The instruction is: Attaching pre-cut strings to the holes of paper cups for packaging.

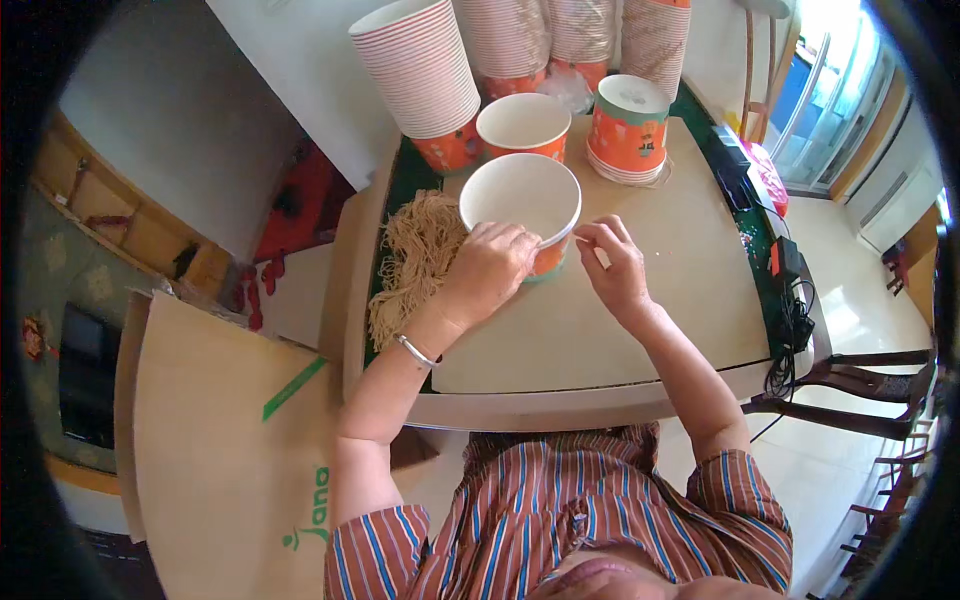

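- Orange-and-white paper bowl (522,205) sits on the beige table (660,300) right in front of me, mouth up and white inside, with nothing in it that I can see.
- My left hand (487,268) lies over the bowl's near rim, fingers curled down its outer wall, so it is touching and steadying the bowl rather than lifting it.
- My right hand (612,262) is just beside the bowl on its right, thumb and forefinger pressed together near the rim; they seem to pinch something thin at the bowl's edge, but it is too small for me to tell what.
- I judge the step in hand to be fitting or threading something at this bowl's rim, with one hand bracing and the other doing the fine work.
- The next move, as I judge it, calls for a steady left grip so the light bowl does not slide, and a small, careful motion from my right fingertips.
- Tan cords (415,262) lie in a loose bundle just left of my left wrist, at the table's edge.
- Behind the bowl stands a second open bowl (524,124), a short upside-down stack (628,130) to its right, and tall nested stacks (420,70) at the back.
- A brown cardboard sheet (220,440) leans at my lower left.
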`<act>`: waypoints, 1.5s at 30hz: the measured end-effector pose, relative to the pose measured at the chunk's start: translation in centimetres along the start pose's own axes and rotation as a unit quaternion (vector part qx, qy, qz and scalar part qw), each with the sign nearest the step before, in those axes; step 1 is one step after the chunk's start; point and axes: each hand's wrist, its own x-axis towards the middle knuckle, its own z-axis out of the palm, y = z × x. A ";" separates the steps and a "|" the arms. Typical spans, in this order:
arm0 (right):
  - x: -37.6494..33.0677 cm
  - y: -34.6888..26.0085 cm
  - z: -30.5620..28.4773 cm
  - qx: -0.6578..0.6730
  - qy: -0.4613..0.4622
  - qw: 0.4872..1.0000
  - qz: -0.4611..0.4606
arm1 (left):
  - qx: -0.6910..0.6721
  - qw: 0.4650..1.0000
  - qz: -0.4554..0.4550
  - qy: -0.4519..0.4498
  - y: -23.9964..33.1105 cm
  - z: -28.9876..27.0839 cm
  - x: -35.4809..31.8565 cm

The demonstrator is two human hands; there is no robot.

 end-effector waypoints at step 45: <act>1.4 -0.2 1.4 -0.209 -0.017 0.934 -0.288 | -0.028 0.989 -0.003 0.143 1.0 -5.6 4.1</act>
